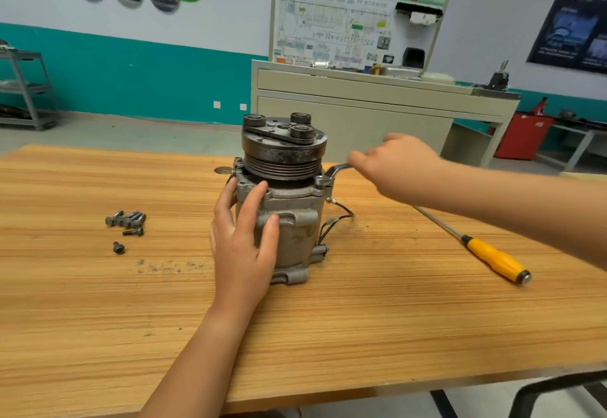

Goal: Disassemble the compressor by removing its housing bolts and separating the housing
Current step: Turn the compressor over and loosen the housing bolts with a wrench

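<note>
The compressor [292, 207] stands upright on the wooden table [98, 302], its dark grooved pulley [284, 151] on top and grey metal housing below. My left hand [243, 240] presses flat against the housing's near left side, fingers spread over the upper flange. To the right, my right hand [394, 165] grips the handle of a silver wrench [331, 173], whose head sits on a bolt at the housing's right flange. Several removed bolts [126, 220] lie on the table to the left, with one more bolt [118, 247] apart.
A screwdriver with a yellow handle [492, 256] lies on the table right of the compressor, partly under my right forearm. Thin black wires [338, 220] hang from the housing's right side. A beige cabinet [377, 112] with a display board stands behind the table.
</note>
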Demonstrator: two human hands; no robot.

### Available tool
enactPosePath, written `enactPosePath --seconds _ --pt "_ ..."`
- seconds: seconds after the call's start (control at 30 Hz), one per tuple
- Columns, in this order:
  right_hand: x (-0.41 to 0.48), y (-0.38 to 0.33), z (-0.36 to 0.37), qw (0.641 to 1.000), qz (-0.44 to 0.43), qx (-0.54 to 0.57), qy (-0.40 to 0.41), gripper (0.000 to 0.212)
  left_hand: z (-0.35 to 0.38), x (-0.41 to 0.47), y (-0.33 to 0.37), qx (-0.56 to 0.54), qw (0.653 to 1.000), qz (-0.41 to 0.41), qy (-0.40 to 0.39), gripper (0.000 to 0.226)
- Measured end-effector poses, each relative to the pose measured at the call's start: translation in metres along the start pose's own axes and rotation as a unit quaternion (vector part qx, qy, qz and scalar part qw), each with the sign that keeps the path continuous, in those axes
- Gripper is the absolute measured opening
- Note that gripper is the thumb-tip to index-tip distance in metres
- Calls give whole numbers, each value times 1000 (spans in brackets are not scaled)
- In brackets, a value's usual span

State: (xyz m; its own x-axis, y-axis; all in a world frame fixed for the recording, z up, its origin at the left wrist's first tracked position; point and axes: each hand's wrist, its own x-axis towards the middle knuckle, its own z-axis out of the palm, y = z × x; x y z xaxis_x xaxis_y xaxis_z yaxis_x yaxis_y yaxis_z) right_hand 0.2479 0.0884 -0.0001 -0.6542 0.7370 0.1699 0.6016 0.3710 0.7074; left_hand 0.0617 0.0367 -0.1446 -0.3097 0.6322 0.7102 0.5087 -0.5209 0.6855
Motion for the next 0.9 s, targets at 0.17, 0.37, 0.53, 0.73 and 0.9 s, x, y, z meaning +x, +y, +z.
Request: enactPosePath --seconds 0.17,0.37,0.53,0.73,0.9 --pt "31 -19 37 954 34 125 270 30 -3 1 -1 23 1000 13 -2 43" --pt "11 -29 27 872 179 282 359 33 -4 1 -2 15 1000 11 -3 42" --pt "-53 -53 -7 892 252 233 295 41 -5 2 -2 23 999 23 3 41" --pt "-65 -63 -21 946 258 191 49 52 -4 2 -1 16 1000 12 -2 42" --pt "-59 -65 -36 958 225 179 2 55 -5 2 -1 18 1000 9 -2 42"
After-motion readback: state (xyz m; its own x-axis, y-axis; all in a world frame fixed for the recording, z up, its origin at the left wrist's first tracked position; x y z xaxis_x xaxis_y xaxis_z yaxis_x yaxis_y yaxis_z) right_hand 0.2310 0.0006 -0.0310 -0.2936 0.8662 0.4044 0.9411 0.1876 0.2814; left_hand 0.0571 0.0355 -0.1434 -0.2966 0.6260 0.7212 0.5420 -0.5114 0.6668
